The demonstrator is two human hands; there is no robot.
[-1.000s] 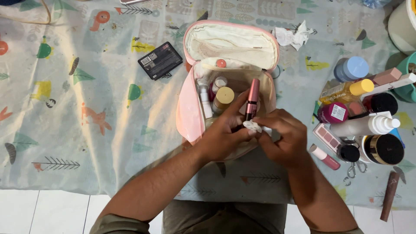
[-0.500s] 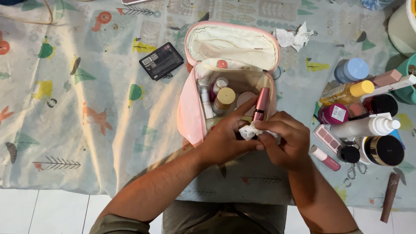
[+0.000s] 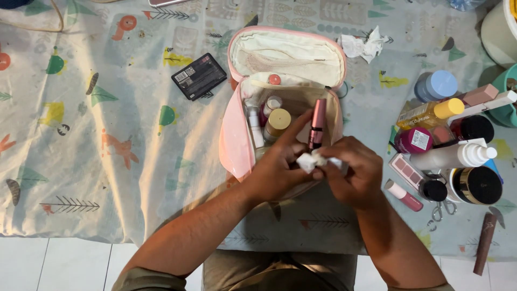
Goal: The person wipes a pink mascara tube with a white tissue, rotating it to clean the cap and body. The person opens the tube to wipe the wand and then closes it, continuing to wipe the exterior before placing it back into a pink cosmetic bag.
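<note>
Left hand (image 3: pixel 274 170) closed round the lower end of a pink tube (image 3: pixel 316 124), index finger stretched up along its side, other fingers curled in. Right hand (image 3: pixel 353 172) pinched shut on a small white tissue (image 3: pixel 311 160), pressing it against the base of the tube, right where the two hands meet. Tube held above the open pink pouch (image 3: pixel 236 140), cap end pointing away from the body, over the bottles standing inside.

Half a second back, tilted to the right, cap leaning towards the pouch's far wall; now swung upright again, close to where it stood a second ago. Tissue shifted only a little, bunched tighter between the fingertips and a shade lower on the tube. Both grips unchanged: nothing let go, nothing newly picked up. Reads as a rocking or turning of the tube inside the tissue, so a rub along its lower part, with the tube not yet down in the pouch.

Around, no change: black palette (image 3: pixel 199 75) flat on the printed cloth (image 3: pixel 107 134) to the left, crumpled paper (image 3: pixel 366 46) beyond the pouch lid, bottles and jars crowded at the right, among them a white pump bottle (image 3: pixel 452 156) and a short pink stick (image 3: pixel 404 195) nearest the right wrist.
</note>
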